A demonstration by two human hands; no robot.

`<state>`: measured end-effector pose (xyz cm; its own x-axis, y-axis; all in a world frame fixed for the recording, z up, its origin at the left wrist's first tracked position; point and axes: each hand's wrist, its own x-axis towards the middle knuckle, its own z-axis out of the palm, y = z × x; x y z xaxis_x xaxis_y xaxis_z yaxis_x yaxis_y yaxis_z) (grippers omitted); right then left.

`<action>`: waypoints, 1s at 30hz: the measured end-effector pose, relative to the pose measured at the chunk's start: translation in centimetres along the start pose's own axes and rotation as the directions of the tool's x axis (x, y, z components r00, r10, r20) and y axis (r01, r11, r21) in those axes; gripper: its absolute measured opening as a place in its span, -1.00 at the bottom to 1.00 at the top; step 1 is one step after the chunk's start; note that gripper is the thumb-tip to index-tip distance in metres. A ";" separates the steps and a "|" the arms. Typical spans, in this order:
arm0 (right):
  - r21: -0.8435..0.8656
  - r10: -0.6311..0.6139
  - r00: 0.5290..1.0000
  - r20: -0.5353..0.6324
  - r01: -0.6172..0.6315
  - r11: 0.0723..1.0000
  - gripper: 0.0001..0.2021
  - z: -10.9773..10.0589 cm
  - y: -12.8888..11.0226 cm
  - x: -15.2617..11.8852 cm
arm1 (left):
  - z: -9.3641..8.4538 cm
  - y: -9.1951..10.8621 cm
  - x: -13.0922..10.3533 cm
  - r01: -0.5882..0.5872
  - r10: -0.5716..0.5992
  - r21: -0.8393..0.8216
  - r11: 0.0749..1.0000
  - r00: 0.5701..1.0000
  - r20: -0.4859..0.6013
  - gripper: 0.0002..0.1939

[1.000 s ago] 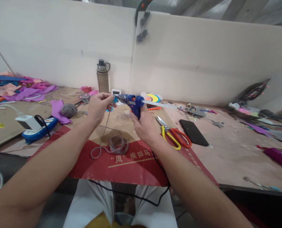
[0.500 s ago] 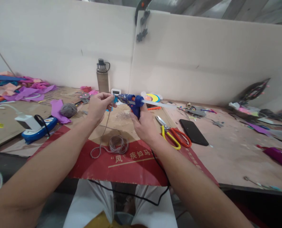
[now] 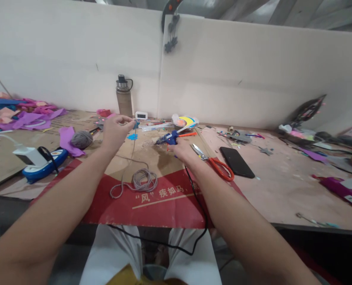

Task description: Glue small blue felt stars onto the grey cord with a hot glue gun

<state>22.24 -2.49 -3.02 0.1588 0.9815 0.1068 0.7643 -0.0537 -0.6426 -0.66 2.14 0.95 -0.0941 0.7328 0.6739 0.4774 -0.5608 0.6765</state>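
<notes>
My left hand (image 3: 116, 130) is raised over the board, thumb and finger pinched on a small blue cutout (image 3: 136, 124). A grey string hangs from that pinch down to a loose coil of string (image 3: 145, 180) on the red-printed cardboard (image 3: 164, 213). My right hand (image 3: 184, 150) is closed around a blue glue gun (image 3: 171, 137), held low with its nozzle pointing left near the board; whether it touches is unclear. A clear glue stick sticks out of its back. Another blue flower-shaped cutout (image 3: 132, 137) lies on the board between my hands.
Red-and-yellow-handled scissors (image 3: 221, 168), partly behind my right forearm, and a black phone (image 3: 237, 162) lie to the right. A grey yarn ball (image 3: 81, 139), power strip (image 3: 45, 166) and purple scraps sit left. A bottle (image 3: 124, 99) stands behind. The gun's black cord (image 3: 205, 221) loops over the front edge.
My right hand has lowered the glue gun from the blue cutout toward the board. My left hand still pinches the cutout. The view has shifted slightly right.
</notes>
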 end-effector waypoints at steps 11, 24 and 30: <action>0.490 -0.247 0.929 -0.277 0.357 0.795 -0.84 0.7 -4.3 -2.2 | 1.1 3.0 -2.3 -0.152 0.132 0.160 0.975 0.983 0.127 -0.95; 0.451 -0.339 0.864 -0.373 0.488 0.747 -0.93 1.2 -5.2 -2.5 | 1.7 4.4 -3.3 0.044 -0.007 -0.149 0.988 0.971 0.239 -0.88; 0.188 -0.439 0.744 -0.504 0.590 0.785 -0.92 0.5 -5.0 -2.5 | 1.7 4.9 -3.5 0.041 -0.011 -0.104 0.994 0.962 0.271 -0.90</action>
<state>17.70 -4.54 -0.41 0.0977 0.6616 0.7435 0.5761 0.5716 -0.5843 3.52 -2.54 1.37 0.1411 0.8159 0.5607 0.3797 -0.5677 0.7305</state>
